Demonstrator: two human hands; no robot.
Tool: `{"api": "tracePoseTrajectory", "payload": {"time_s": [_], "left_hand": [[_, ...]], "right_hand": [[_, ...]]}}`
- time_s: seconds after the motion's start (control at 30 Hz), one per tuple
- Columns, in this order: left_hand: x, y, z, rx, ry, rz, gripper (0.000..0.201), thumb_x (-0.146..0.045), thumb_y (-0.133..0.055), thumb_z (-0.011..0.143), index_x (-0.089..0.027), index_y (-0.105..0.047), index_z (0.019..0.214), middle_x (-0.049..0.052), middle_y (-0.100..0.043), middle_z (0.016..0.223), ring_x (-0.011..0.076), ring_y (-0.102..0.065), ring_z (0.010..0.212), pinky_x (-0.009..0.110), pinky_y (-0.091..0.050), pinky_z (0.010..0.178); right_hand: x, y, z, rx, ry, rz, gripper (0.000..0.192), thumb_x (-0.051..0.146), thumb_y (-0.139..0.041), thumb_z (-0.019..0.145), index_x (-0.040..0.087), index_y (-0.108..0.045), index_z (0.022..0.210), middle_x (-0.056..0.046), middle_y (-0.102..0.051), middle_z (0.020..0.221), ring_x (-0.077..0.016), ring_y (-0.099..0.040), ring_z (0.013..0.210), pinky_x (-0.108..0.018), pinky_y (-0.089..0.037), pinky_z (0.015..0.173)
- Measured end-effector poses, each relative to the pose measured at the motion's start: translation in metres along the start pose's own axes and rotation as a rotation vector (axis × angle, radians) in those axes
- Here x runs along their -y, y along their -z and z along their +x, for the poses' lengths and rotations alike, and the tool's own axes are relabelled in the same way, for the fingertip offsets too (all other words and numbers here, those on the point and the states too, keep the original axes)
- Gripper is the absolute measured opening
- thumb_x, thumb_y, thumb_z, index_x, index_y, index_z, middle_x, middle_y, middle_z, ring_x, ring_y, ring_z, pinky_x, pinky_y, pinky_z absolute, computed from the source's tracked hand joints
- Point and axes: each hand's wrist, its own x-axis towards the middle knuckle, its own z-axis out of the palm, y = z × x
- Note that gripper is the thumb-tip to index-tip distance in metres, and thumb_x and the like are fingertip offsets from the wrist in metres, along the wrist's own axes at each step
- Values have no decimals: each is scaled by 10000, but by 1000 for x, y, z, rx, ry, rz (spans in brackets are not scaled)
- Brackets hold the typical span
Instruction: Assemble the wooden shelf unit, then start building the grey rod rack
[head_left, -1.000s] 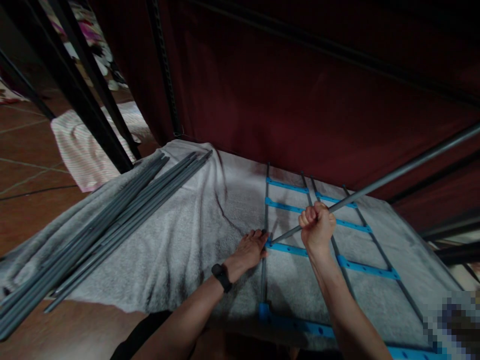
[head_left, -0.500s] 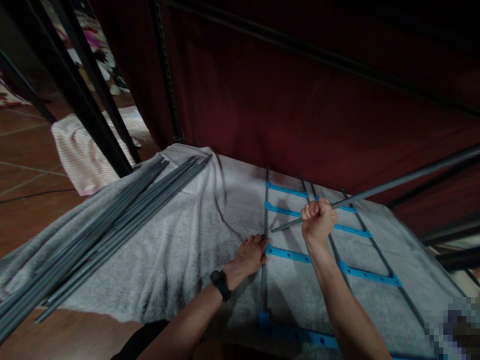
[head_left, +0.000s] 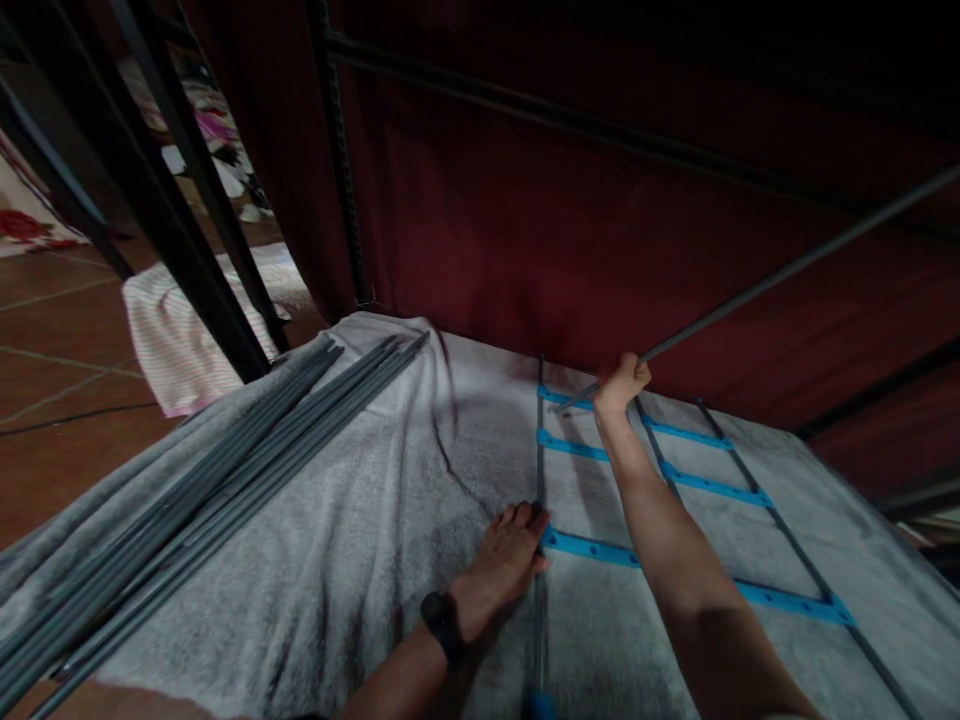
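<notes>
My right hand is closed around a long thin grey rod. The rod slants up to the right; its lower end hangs near the upper blue crossbar. On the cloth lies a ladder-like frame of grey rods joined by blue strips with holes. My left hand, with a black watch on the wrist, lies over the frame's left grey rod. Its fingers and thumb bend onto that rod beside the end of a blue strip. My right forearm hides part of the frame.
A bundle of several loose grey rods lies at the left on the grey cloth. Behind stands a dark red curtain with black metal bars. Black posts and a striped cloth are at the far left.
My right hand has moved up and away with the rod, which now slants more steeply. My left hand stays at the same rod. The view has shifted, so the frame appears lower.
</notes>
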Motion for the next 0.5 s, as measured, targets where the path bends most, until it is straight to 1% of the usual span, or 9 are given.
{"api": "tracePoseTrajectory", "payload": {"time_s": [0.13,0.23,0.37,0.5], "left_hand": [[-3,-1,-5,0,15,36,633,-427,-525,920,-231,-365,1501,134,-404,1484,340,-364,1334,501,-318,1120],[-3,-5,-7,-10,17,30,641,-458,-501,936,-245,-337,1518,121,-402,1492,326,-361,1346,500,-306,1136],[2,-15,-8,-68,-5,32,651,-465,-507,940,-270,-314,1530,102,-413,1489,311,-361,1357,492,-328,1132],[8,-29,-7,-131,-7,71,666,-489,-505,939,-282,-301,1539,110,-398,1504,329,-353,1369,519,-345,1119]], "right_hand": [[-34,-22,27,-13,40,-23,347,358,-541,759,260,-252,594,114,-221,489,-58,-222,399,-196,-206,373],[-59,-30,39,-20,67,-98,323,328,-513,780,253,-264,587,101,-225,521,-63,-234,448,-199,-217,411],[-86,-35,45,-14,55,-188,313,284,-502,783,249,-267,580,90,-224,544,-71,-254,492,-211,-238,445],[-99,-39,46,3,12,-221,314,328,-492,805,255,-264,602,88,-224,546,-79,-272,484,-219,-247,437]]}}
